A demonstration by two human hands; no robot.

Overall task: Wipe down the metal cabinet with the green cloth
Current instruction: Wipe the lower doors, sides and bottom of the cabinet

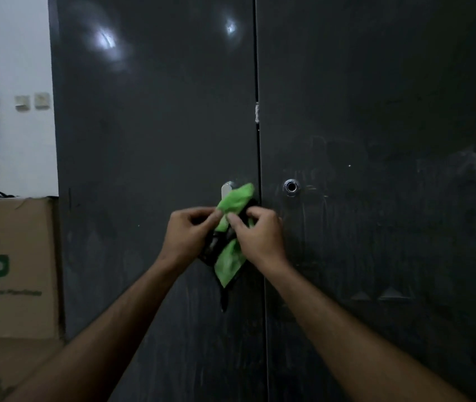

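dim room, white wall [10, 53] at left with two small switches [32, 101], perhaps; cardboard box [13, 268] below

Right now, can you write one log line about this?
left hand: pinching green cloth | right hand: pinching cloth | metal cabinet: doors closed | wiping: not started

1. The tall dark grey metal cabinet [155, 146] stands upright with its two doors closed, meeting at a narrow vertical seam.
2. The crumpled bright green cloth with dark edging [229, 256] hangs bunched before the left door, just beside the seam.
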